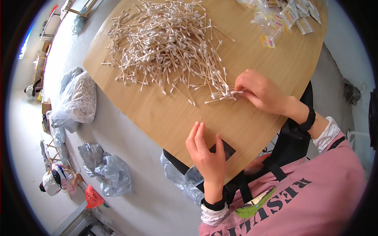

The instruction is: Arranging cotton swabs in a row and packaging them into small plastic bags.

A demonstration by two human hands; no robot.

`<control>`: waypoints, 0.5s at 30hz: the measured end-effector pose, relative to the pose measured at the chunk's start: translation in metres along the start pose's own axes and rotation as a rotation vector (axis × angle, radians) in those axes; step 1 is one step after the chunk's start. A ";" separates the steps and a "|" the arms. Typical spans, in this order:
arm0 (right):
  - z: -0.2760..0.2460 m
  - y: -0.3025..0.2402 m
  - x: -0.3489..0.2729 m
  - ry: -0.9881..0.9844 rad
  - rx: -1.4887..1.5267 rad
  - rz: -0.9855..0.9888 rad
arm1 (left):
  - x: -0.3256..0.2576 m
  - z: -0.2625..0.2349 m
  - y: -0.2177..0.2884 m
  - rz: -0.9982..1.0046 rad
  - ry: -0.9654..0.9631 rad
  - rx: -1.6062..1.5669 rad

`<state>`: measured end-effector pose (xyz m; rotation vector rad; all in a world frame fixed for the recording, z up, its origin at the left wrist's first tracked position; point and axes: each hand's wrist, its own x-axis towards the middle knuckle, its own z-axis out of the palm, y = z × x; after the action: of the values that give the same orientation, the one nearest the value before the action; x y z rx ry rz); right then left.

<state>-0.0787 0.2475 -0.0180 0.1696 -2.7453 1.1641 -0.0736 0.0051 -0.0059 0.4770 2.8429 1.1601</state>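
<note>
A big loose heap of cotton swabs (165,43) with pale wooden sticks and white tips spreads over the far left of the wooden table (157,118). At the heap's near right edge, my right hand (262,90) pinches the ends of a few cotton swabs, its fingers closed on them. My left hand (208,155) lies at the table's near edge with fingers stretched out and nothing in them. Beside its thumb, a dark flat rectangular object (227,149) shows in part at the edge, the rest hidden behind the hand.
Small clear packets of swabs (289,15) lie piled at the table's far right, with a yellow-and-white packet (268,41) nearer. Bulging plastic bags (80,98) and a grey bag bundle (114,173) stand on the floor at left. Another person (53,181) sits farther off, near a red bag (93,197).
</note>
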 end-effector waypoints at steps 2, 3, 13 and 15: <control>0.003 -0.005 -0.002 0.012 0.027 0.022 | 0.003 -0.004 0.000 -0.022 -0.007 0.006; 0.006 -0.009 -0.002 0.089 -0.092 -0.023 | 0.007 -0.004 0.001 -0.035 -0.007 0.005; 0.030 -0.019 -0.008 0.019 -0.248 -0.177 | 0.029 -0.015 0.001 -0.057 0.018 -0.009; 0.032 -0.020 -0.012 -0.001 -0.218 -0.213 | 0.030 -0.016 -0.004 -0.083 0.055 0.028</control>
<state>-0.0672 0.2111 -0.0282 0.4221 -2.7471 0.8065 -0.1057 0.0000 0.0052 0.3292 2.8985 1.1382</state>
